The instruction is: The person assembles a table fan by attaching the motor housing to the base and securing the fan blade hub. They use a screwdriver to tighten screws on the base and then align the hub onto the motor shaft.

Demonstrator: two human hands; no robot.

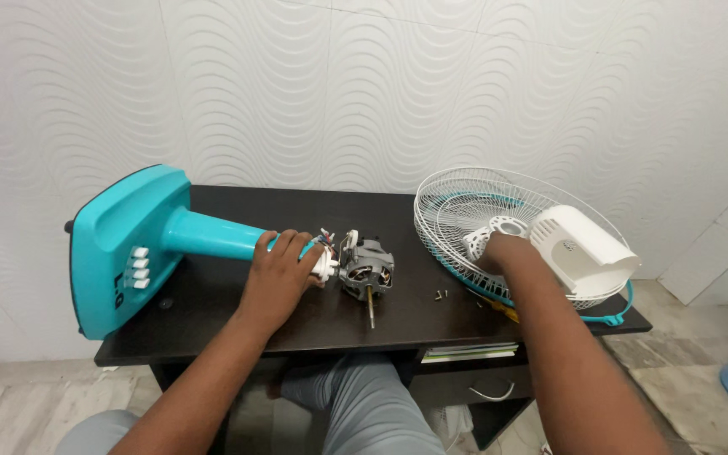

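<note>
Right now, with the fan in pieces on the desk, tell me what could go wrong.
1. The motor hangs from thin wires at the neck of the teal stand, which the left hand grips; a tug might strain them.
2. Small screws lie loose near the desk edge and could roll off.
3. The wire grille and white cover overhang the right end; the right hand could nudge them off.

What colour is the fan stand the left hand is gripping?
Turquoise, with white buttons; the fan stand shows clearly in the head view.
</note>
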